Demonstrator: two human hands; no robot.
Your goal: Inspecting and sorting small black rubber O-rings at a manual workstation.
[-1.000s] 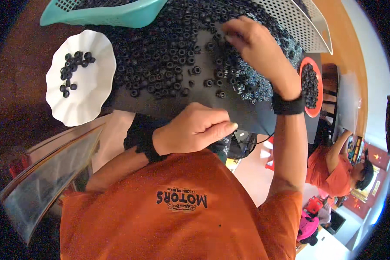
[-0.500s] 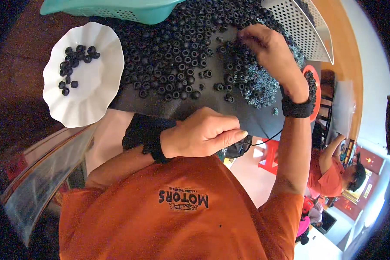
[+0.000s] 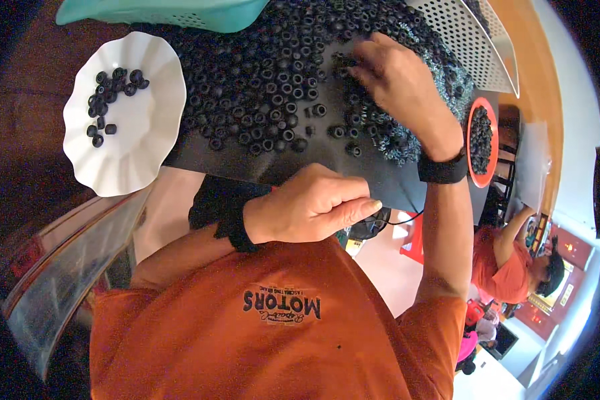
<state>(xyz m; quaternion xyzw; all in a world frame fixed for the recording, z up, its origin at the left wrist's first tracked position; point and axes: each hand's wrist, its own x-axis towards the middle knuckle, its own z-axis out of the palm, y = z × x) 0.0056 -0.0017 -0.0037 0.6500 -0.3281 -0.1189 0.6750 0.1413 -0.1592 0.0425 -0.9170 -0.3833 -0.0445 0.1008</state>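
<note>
Head view: right hand over black ring-shaped pieces beside silvery springs, all spread on dark tabletop; fingers bent, blurred, can't tell if gripping. Left hand curled closed near tabletop edge, contents hidden. White scalloped plate at left holds more pieces.

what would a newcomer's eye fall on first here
Likely the black ring-shaped pieces spread across the dark tabletop, with small silvery pieces heaped toward its right. The white wavy-rimmed plate at the left stands out too, holding some black ones. The right hand reaches over the pieces, while the left hand is curled by the near edge.
</note>
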